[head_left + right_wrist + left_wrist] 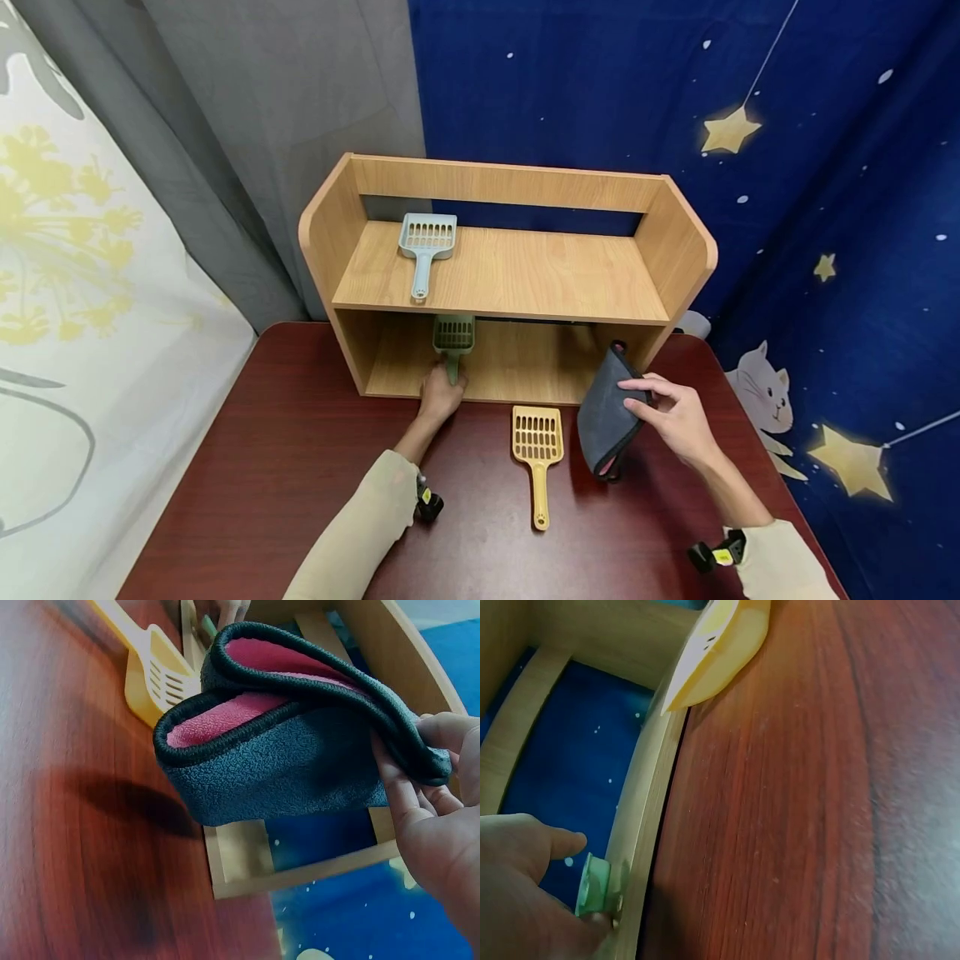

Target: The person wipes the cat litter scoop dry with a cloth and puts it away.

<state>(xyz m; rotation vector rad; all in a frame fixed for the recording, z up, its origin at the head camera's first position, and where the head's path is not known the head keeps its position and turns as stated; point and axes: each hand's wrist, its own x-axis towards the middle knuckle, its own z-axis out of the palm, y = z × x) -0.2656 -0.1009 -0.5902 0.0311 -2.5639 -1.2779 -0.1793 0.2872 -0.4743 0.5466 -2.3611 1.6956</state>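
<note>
My left hand (442,392) holds the handle of a green litter scoop (454,335) at the lower shelf, its slotted head lying inside. The left wrist view shows only the green handle's end (594,883) beside the fingers. Off to the right, a folded grey cloth (609,412) hangs above the table, pinched by my right hand (678,417). Black edging and a pink inner side of the cloth (285,765) show in the right wrist view. A yellow litter scoop (537,442) lies between the hands, in front of the shelf.
A two-tier wooden shelf (510,267) stands at the back of the dark red table (300,467). On its upper tier lies a light blue litter scoop (426,242). Behind hang a grey curtain (300,100) and a blue starry curtain (585,83).
</note>
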